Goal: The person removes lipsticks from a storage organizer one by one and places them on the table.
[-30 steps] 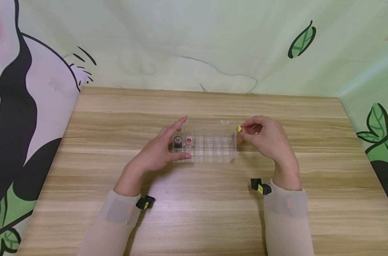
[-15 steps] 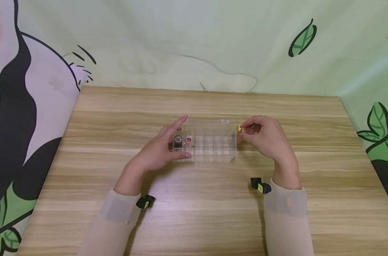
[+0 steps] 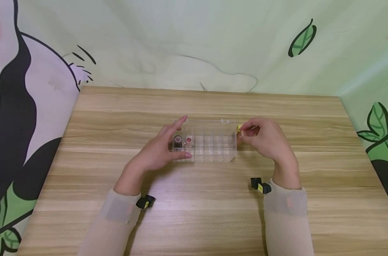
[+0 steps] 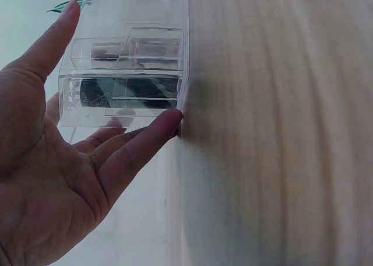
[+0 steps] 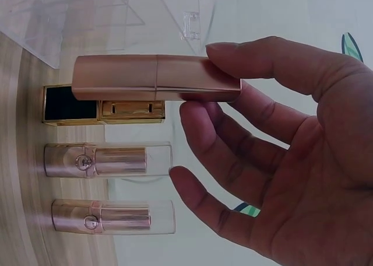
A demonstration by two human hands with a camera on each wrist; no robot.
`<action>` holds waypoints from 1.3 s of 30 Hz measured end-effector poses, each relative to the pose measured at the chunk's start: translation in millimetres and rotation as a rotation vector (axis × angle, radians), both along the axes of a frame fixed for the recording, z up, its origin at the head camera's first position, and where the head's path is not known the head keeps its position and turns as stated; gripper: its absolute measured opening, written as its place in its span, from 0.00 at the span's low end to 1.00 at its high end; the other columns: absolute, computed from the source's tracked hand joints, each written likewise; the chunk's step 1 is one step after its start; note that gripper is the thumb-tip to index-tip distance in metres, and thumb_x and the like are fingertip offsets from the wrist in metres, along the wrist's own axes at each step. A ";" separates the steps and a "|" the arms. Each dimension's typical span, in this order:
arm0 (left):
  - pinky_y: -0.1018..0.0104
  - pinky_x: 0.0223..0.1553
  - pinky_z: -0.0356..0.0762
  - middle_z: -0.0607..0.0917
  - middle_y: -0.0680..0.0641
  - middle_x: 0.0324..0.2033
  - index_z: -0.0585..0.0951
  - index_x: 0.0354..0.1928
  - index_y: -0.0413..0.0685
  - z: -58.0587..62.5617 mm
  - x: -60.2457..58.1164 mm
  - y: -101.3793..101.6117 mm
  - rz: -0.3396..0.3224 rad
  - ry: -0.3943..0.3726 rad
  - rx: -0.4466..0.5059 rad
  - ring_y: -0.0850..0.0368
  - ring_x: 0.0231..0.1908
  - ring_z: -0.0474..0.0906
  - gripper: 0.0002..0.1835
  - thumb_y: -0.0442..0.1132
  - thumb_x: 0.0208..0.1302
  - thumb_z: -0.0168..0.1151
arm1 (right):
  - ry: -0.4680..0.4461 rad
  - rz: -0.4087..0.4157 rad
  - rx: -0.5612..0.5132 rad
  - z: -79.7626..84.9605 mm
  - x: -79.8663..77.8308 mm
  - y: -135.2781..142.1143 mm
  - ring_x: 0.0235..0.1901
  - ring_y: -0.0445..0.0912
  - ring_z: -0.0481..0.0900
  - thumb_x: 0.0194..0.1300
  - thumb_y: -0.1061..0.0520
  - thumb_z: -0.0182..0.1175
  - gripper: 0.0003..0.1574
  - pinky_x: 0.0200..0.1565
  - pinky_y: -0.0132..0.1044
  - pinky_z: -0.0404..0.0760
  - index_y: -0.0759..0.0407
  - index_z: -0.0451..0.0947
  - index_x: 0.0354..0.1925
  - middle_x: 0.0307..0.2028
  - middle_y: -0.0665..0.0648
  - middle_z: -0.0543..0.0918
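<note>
A clear compartmented organizer [image 3: 208, 145] stands on the wooden table. Two lipsticks sit in its left compartments: a black one [image 3: 178, 141] and a pale one with a red top [image 3: 189, 141]. My left hand [image 3: 154, 151] holds the organizer's left end, thumb along the front and other fingers at the side and back. Just off the right end, my right hand [image 3: 265, 138] pinches a rose-gold lipstick tube [image 5: 154, 78] between thumb and fingers. Beyond this tube in the right wrist view, a black and gold lipstick [image 5: 70, 105] stands upright, partly covered.
Two lipsticks with clear caps, one [image 5: 96, 160] and another [image 5: 111, 217], stand beside the black and gold one. The right hand mostly hides this group in the head view. A printed cloth wall [image 3: 159, 46] rises behind the table [image 3: 200, 209].
My right hand shifts very slightly, still holding the rose-gold lipstick near the organizer's right end. The left hand and the organizer stay where they were.
</note>
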State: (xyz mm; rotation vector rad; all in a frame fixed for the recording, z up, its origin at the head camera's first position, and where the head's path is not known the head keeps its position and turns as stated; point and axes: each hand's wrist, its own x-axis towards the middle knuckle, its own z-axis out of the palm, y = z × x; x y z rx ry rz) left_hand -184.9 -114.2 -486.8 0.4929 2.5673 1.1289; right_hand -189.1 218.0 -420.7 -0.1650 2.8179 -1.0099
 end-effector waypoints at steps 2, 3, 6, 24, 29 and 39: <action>0.29 0.66 0.69 0.57 0.48 0.80 0.41 0.79 0.91 0.1 -0.1 0.0 -0.001 0.000 0.000 0.34 0.69 0.72 0.59 0.66 0.56 0.74 | -0.004 0.003 0.007 0.2 0.3 0.0 0.39 0.52 0.80 0.64 0.58 0.70 0.10 0.40 0.41 0.78 0.60 0.86 0.44 0.39 0.58 0.85; 0.28 0.66 0.69 0.57 0.48 0.80 0.41 0.79 0.91 0.2 -0.1 0.1 -0.002 -0.001 0.001 0.34 0.69 0.71 0.59 0.66 0.56 0.74 | -0.008 0.003 0.010 0.4 0.5 0.0 0.39 0.52 0.81 0.65 0.58 0.69 0.10 0.39 0.40 0.78 0.60 0.86 0.44 0.39 0.58 0.85; 0.28 0.66 0.69 0.57 0.48 0.81 0.41 0.78 0.93 0.7 0.3 -0.1 -0.001 -0.005 0.004 0.34 0.69 0.71 0.59 0.67 0.56 0.74 | -0.017 0.008 0.016 1.0 1.1 0.5 0.39 0.52 0.81 0.65 0.59 0.69 0.09 0.40 0.40 0.78 0.59 0.86 0.44 0.39 0.58 0.86; 0.28 0.66 0.69 0.56 0.48 0.81 0.39 0.75 1.00 0.3 0.3 -0.2 0.006 -0.016 0.005 0.33 0.70 0.71 0.59 0.66 0.55 0.74 | -0.094 0.019 0.038 3.2 2.7 1.8 0.38 0.49 0.81 0.61 0.57 0.73 0.10 0.39 0.39 0.77 0.56 0.87 0.41 0.37 0.56 0.86; 0.28 0.66 0.70 0.56 0.48 0.81 0.40 0.77 0.97 0.9 0.4 -0.6 0.002 -0.007 0.005 0.34 0.70 0.71 0.59 0.66 0.56 0.74 | -0.122 0.015 0.046 3.1 2.0 2.2 0.38 0.49 0.81 0.61 0.57 0.73 0.09 0.39 0.39 0.77 0.55 0.87 0.42 0.37 0.55 0.86; 0.29 0.67 0.69 0.56 0.49 0.81 0.40 0.76 0.98 0.6 -0.1 -0.7 0.000 -0.007 0.008 0.34 0.70 0.70 0.58 0.65 0.56 0.74 | -0.164 0.028 0.051 4.1 2.3 1.1 0.39 0.48 0.83 0.60 0.56 0.75 0.12 0.39 0.38 0.78 0.55 0.88 0.43 0.38 0.55 0.87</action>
